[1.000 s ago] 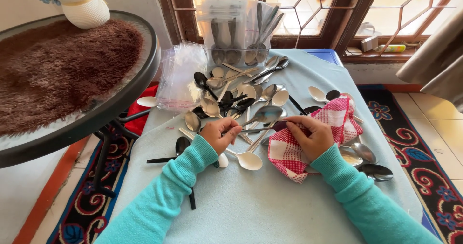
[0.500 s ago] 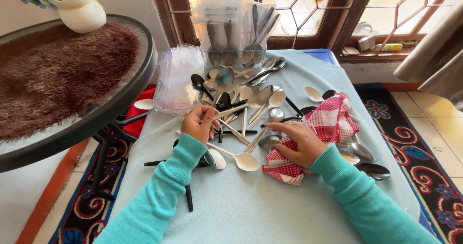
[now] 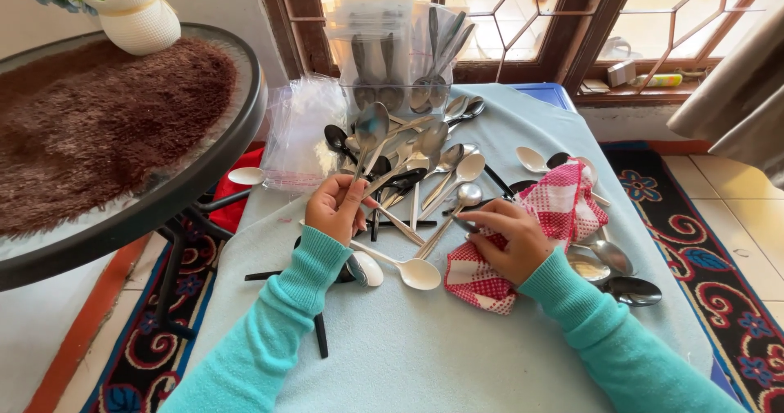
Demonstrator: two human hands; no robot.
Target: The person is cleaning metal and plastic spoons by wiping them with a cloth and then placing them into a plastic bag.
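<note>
Raised left hand point(image 3: 336, 207) grips spoon point(image 3: 369, 127).

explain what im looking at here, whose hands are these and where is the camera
There is no machine here: the view comes from a camera worn on a person's head, looking down at their own two hands in teal sleeves. The left hand holds up a metal spoon by its handle. The right hand rests on a red and white checked cloth. Both are over a table with a light blue cover, strewn with a pile of spoons, metal, white and black. Behind stands a clear holder with more cutlery. At left is a round glass table with a brown shaggy mat.
</note>
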